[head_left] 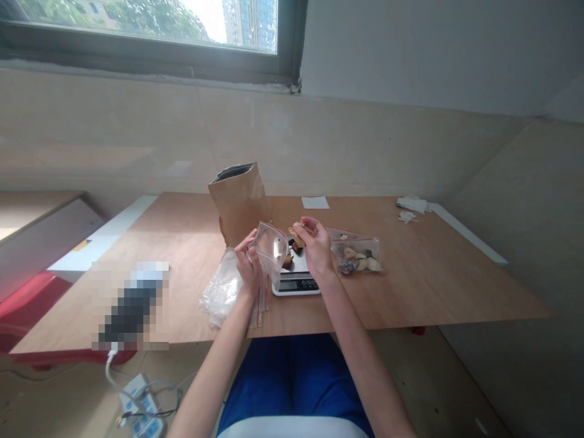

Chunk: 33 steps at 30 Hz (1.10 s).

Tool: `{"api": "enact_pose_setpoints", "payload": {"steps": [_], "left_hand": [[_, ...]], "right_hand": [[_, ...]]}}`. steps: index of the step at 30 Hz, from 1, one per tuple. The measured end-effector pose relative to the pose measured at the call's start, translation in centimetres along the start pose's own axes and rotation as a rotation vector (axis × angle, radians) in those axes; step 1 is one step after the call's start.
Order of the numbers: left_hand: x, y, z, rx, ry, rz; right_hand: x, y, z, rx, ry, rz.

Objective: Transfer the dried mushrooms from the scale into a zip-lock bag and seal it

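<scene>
A tan dried piece (297, 236) is pinched in the narrow grip of the right hand (316, 244), over the digital scale (298, 266). Just beside it, the left hand's (248, 267) grip holds a clear zip bag (268, 244). Darker dried pieces (287, 261) lie on the scale. A filled zip bag (362, 255) lies to its right; clear bags (222, 287) lie to its left, an open kraft pouch (240, 210) behind them on the wooden worktop (447, 274).

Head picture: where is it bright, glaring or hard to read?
Head view: bright window, partly washed out; wooden table brighter at left; highlights on the clear zip bag in the left hand; digits on the digital scale too small to read; coarse pixel blocks hide something at left.
</scene>
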<state>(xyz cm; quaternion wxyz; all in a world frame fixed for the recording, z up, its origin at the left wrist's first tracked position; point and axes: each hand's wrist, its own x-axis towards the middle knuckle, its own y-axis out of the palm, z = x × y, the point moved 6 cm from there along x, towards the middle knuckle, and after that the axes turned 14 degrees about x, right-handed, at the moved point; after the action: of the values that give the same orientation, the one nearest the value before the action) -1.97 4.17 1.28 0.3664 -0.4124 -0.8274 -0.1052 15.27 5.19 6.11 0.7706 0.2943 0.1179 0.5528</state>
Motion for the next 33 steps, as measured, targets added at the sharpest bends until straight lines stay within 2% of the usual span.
{"api": "enact_pose_setpoints", "payload": {"steps": [2,5,8,11,14,19,21,23,25,28,31,33], "left_hand": [[-0.1,0.1,0.2,-0.009,0.008,0.012],[-0.1,0.1,0.4,-0.011,0.003,0.010],[0.0,0.0,0.3,-0.035,0.005,-0.016],[0.0,-0.1,0.1,-0.058,0.004,-0.038],[0.1,-0.2,0.1,-0.037,-0.002,-0.048],[0.1,-0.1,0.2,-0.006,-0.003,-0.038],[0.1,0.0,0.3,-0.017,-0.013,-0.041],[0.0,0.1,0.5,-0.033,-0.024,-0.053],[0.0,0.1,0.7,-0.045,-0.034,-0.065],[0.0,0.1,0.9,-0.046,-0.050,-0.070],[0.0,0.1,0.8,-0.055,-0.045,-0.070],[0.1,0.0,0.7,-0.065,-0.033,-0.073]], "right_hand": [[-0.1,2.1,0.3,-0.025,-0.003,0.069],[-0.3,4.2,0.3,-0.188,-0.061,0.151],[-0.7,5.2,-0.1,-0.368,-0.137,0.237],[-0.9,5.3,-0.5,-0.375,-0.114,0.258],[-0.8,4.8,0.1,-0.136,-0.040,0.173],[-0.4,3.5,0.3,0.546,0.328,0.000],[-0.2,2.8,0.2,0.684,0.389,-0.040],[0.1,1.8,-0.3,0.716,0.369,-0.068],[0.4,0.6,-1.0,0.622,0.295,-0.073],[0.7,-1.2,-1.7,0.188,0.072,-0.015],[0.4,-1.3,-2.1,-0.380,-0.173,0.172],[-0.1,-1.0,-2.8,-0.656,-0.266,0.307]]}}
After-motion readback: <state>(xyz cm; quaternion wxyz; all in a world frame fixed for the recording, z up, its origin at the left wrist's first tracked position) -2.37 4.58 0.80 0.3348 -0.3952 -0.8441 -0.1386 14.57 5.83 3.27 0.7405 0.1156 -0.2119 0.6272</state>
